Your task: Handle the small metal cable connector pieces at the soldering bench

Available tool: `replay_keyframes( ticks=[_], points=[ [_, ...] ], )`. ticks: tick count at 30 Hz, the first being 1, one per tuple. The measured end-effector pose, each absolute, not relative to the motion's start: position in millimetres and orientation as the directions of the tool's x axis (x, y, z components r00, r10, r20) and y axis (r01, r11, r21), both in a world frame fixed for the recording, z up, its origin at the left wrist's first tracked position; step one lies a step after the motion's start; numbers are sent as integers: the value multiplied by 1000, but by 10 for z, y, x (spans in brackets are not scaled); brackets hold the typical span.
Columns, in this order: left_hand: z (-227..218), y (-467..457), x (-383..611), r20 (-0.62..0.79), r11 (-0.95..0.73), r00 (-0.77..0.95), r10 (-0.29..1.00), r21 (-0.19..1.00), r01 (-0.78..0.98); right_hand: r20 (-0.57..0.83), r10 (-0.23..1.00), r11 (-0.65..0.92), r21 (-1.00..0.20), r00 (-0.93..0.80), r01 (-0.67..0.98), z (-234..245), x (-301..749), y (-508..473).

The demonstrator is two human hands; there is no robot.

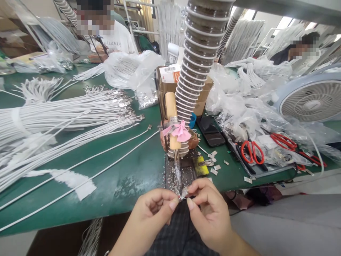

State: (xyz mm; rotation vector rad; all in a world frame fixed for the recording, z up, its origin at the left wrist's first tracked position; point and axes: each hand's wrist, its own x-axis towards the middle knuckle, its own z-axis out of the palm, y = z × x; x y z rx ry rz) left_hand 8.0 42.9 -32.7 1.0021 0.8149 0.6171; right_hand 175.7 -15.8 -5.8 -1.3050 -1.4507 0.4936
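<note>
Seen from a head-worn camera looking down over a green worktable [128,185], a person's two bare hands meet at the 6 o'clock edge of the view, just off the table's near edge and above a dark checked cloth [181,231] on the lap. The left hand [151,209] and the right hand [210,209] are both curled, thumbs and forefingers pinched from either side on one small silvery metal clip [184,193] held between them. Directly beyond the hands, toward 12 o'clock, stands a small press tool [176,167] with a pale wooden handle [171,106] wearing a pink ribbon bow [181,131], its base littered with metal scraps; a ribbed hose [197,60] rises behind it. At 9 o'clock, bundles of white cords [53,117] with metal tips lie across the table, a few single cords running toward the tool. At 3 o'clock lie red-handled scissors [252,152], a black phone [211,131], crumpled clear plastic bags [239,103] and a white fan [311,99]. Loose metal clips [215,167] are scattered just right of the tool. Two other people sit at the far side, at 11 and 2 o'clock.
</note>
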Motion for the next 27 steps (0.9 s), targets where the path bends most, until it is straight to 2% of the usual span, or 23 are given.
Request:
replay_keyframes(
  ticks=[5,10,27],
  points=[
    [-224,417,115,-358,459,492,794,883,-98,412,894,303,-845,175,441,-47,1740,-166],
    [-347,420,90,-301,434,570,765,895,-109,413,893,300,-843,179,446,-60,1730,-184],
    [-240,417,115,-303,426,572,762,900,-90,428,886,303,-826,179,476,-14,1733,-200]
  ],
)
